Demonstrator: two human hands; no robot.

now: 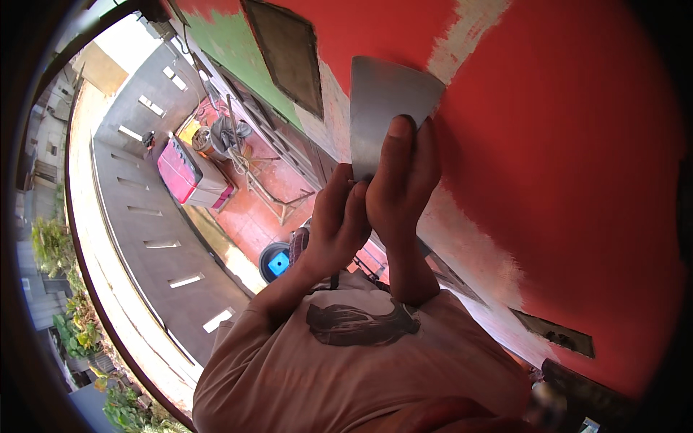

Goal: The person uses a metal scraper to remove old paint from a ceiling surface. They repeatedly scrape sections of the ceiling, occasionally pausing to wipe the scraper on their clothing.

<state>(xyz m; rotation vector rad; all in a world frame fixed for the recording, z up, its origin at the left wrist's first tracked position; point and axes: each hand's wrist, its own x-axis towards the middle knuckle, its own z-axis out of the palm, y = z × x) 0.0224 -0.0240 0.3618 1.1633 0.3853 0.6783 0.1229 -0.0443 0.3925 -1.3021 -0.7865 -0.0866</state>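
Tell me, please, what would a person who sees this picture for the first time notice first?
First comes the wide flat grey metal scraper blade at top centre, pressed against the large red painted wall that fills the right side. Both hands grip its lower end: the right hand on top, the left hand just below it. At left, a pink and white box-shaped machine stands on the reddish tiled floor.

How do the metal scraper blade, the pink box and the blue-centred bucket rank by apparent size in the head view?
1. Metal scraper blade, held by both the left hand and right hand, so nearness inflates it.
2. Pink box.
3. Blue-centred bucket, smallest.
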